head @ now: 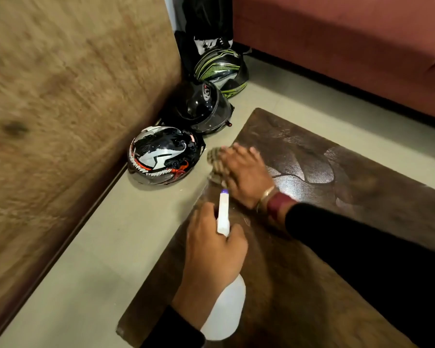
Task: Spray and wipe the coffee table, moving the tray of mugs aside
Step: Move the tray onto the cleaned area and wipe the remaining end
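Observation:
The dark wooden coffee table [324, 259] fills the lower right, with wet shiny streaks near its far left corner. My right hand [246, 174] presses a striped cloth [215, 159] flat on the table's left edge; the hand is motion-blurred. My left hand [211, 249] grips a white spray bottle [225, 307] by its neck, its purple-tipped nozzle [224, 192] pointing away toward the cloth. No tray or mugs are in view.
Three motorcycle helmets lie on the floor left of the table: a white-black-red helmet [161, 154], a black helmet [201, 106] and a green-black helmet [221, 69]. A wooden wall panel [73, 96] runs along the left. A red sofa [349, 41] stands beyond.

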Available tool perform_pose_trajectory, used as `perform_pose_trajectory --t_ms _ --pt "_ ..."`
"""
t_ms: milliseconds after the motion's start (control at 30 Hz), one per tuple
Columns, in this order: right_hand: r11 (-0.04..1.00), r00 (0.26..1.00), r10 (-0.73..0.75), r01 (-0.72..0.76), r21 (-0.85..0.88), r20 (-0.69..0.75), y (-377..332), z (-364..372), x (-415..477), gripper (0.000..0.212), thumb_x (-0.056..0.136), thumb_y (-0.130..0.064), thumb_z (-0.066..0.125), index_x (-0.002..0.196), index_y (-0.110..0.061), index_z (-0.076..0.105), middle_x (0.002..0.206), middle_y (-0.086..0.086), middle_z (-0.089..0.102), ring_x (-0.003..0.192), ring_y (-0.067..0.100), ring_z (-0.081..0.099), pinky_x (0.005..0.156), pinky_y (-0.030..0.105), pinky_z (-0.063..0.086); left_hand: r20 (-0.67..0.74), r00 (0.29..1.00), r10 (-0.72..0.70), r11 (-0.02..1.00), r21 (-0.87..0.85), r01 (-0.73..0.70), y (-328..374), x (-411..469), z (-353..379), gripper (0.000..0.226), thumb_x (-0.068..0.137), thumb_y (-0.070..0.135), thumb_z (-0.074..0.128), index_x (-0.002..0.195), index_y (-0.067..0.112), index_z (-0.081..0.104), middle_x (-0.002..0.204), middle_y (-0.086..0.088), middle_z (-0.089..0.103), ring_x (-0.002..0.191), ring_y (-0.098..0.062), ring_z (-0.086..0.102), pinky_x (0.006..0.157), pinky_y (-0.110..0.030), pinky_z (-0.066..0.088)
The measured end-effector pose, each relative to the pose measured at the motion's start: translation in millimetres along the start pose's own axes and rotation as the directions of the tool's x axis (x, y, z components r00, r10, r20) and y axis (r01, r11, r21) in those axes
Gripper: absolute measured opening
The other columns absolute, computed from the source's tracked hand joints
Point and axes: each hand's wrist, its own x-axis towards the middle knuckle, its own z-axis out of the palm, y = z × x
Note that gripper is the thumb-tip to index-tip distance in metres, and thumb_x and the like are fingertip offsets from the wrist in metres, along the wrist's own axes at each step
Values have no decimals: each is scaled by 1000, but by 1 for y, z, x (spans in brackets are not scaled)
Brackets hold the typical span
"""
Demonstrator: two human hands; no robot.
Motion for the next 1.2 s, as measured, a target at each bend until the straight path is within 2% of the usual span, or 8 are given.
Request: perform_pose_trajectory --t_ms 167,300,400,700,833,967,1067,1200 --pt "893 866 -429 449 -20 257 -36 26 -84 64 100 -44 40 160 -23 33 169 -1 27 158 26 13 127 50 8 -53 998 44 999 12 -43 -22 -10 -10 29 82 6 70 111 8 65 95 -8 67 86 -24 62 83 -40 54" --pt "996 999 10 -7 -85 34 -11 5 -25 67 100 -33 49 162 -24 27 171 -1 20 158 26 13 127 51 6 -66 998 -23 1000 20 24 -36 -12 -13 22 80 7 73 93 14 57 85 -4 60 72 -15 56 62 -14 39" --pt "961 960 273 -276 -37 -56 -27 1 8 63 102 -36 46 161 -26 29 170 -2 21 158 26 12 127 52 2 -95 996 -2 1000 25 4 -45 -17 -15 26 82 4 75 90 15 53 77 -1 55 68 -16 55 62 -19 43" --pt "955 941 -277 293 -57 195 -63 55 -217 67 97 -44 45 160 -27 30 170 -3 24 158 26 17 125 50 14 -133 958 255 965 105 -242 -42 -67 -22 34 63 15 71 93 20 57 74 17 57 55 3 41 65 -4 31" --pt "980 984 178 -178 -87 -9 43 4 -230 73 92 -37 46 161 -32 25 171 -1 19 157 26 18 121 61 23 -43 968 249 963 121 -242 -46 -84 -18 60 56 -1 91 87 28 48 72 33 33 46 3 37 53 2 20" --pt "687 666 718 -724 56 -202 114 -43 -169 65 97 -32 43 159 -19 32 170 6 23 156 34 19 124 62 12 -31 949 314 937 174 -304 -58 -99 -15 35 57 14 75 89 6 63 83 37 30 49 7 35 48 3 13" --pt "658 637 745 -750 65 -200 89 -33 -124 67 100 -35 45 162 -21 25 172 2 15 158 31 11 126 58 5 -68 934 352 932 124 -342 -51 -108 -14 49 56 12 73 92 30 45 81 37 29 47 8 31 28 -6 23" --pt "877 872 480 -478 44 -97 -2 5 -119 70 95 -34 51 161 -25 29 171 -2 18 158 28 11 126 53 2 -13 909 416 906 86 -414 -54 -110 -5 43 57 12 76 95 23 58 75 18 54 50 -5 41 55 10 35"
